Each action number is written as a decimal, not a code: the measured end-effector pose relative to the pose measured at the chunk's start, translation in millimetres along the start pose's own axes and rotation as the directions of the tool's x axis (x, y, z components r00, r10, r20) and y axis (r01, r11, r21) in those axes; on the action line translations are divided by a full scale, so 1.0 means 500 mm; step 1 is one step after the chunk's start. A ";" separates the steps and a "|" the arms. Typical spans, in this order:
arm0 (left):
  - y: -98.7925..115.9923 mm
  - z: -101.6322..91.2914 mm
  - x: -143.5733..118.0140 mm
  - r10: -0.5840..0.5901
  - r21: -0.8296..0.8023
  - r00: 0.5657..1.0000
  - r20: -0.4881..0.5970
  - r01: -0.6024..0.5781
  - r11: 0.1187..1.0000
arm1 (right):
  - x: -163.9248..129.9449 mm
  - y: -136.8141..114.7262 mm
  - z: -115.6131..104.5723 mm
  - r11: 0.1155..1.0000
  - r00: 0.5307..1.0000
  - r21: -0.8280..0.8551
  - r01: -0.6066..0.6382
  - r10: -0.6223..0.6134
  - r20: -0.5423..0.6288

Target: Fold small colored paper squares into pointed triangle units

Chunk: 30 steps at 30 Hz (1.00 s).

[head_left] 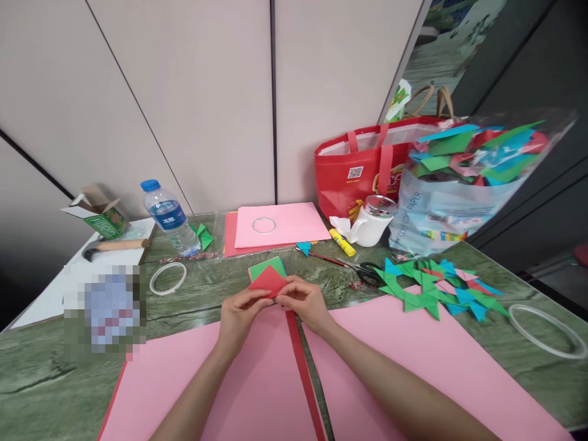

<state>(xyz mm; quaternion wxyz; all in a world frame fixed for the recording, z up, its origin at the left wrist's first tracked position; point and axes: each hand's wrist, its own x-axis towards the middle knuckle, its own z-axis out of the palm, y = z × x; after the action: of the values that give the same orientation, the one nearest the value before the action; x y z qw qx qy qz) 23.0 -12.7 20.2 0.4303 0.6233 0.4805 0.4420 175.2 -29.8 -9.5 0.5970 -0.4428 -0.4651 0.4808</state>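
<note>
Between my two hands is a small piece of red paper, its pointed corner facing away from me. My left hand pinches its left edge, and my right hand grips the right edge with the fingers bent. Just behind it lies a small stack of square paper with green on top, partly covered by the red piece. Large pink sheets lie under my forearms, with a red strip of paper showing along one edge.
Folded green, blue and pink paper pieces lie at the right, near scissors and a glue stick. Behind stand a white mug, a red bag and a water bottle. A hammer lies left; tape rolls flank the table.
</note>
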 end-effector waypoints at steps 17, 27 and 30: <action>0.010 0.000 0.006 -0.266 -0.432 0.948 0.176 0.317 0.844 | -0.001 -0.002 0.009 0.989 1.000 0.145 -0.003 0.001 0.013; -0.003 0.006 0.002 -0.301 -0.476 0.937 0.178 0.350 0.807 | -0.002 -0.002 0.012 0.993 1.000 0.120 -0.008 0.008 -0.002; -0.003 0.009 0.001 -0.327 -0.485 0.931 0.162 0.364 0.795 | -0.002 0.001 0.013 0.993 1.000 0.115 -0.027 0.028 -0.010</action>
<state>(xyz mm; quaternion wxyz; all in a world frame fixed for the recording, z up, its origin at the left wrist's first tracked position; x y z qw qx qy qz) 26.8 -12.4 17.7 0.6686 0.4050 0.4374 0.4445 168.7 -30.3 -8.8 0.6176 -0.4168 -0.4268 0.5125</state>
